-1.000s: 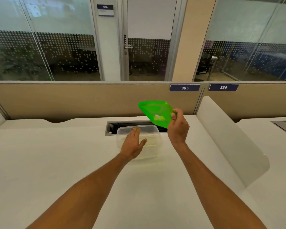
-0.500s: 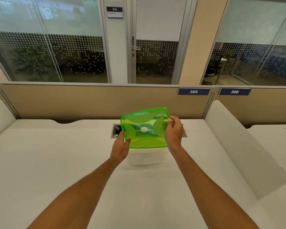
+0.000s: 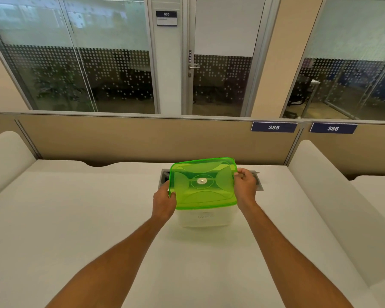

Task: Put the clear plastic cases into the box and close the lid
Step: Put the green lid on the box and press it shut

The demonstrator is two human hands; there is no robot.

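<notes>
A see-through green lid (image 3: 203,185) lies nearly flat over the frosted plastic box (image 3: 206,218) in the middle of the white desk. Its near edge rests on the box's rim; its far edge looks slightly raised. My left hand (image 3: 163,202) grips the lid's left edge. On the opposite side, my right hand (image 3: 245,185) pinches the right edge near the far corner. The lid covers the box's inside, and only faint pale shapes show through the front wall, so the clear cases cannot be made out.
A cable slot (image 3: 257,182) is cut into the desk (image 3: 76,218) just behind the box. White curved dividers (image 3: 333,196) stand at the right and the far left. A tan partition (image 3: 142,138) closes the back.
The lid, held tilted in my right hand alone a second ago, has come down flat over the box. My left hand left the box's rim and took the lid's left edge.
</notes>
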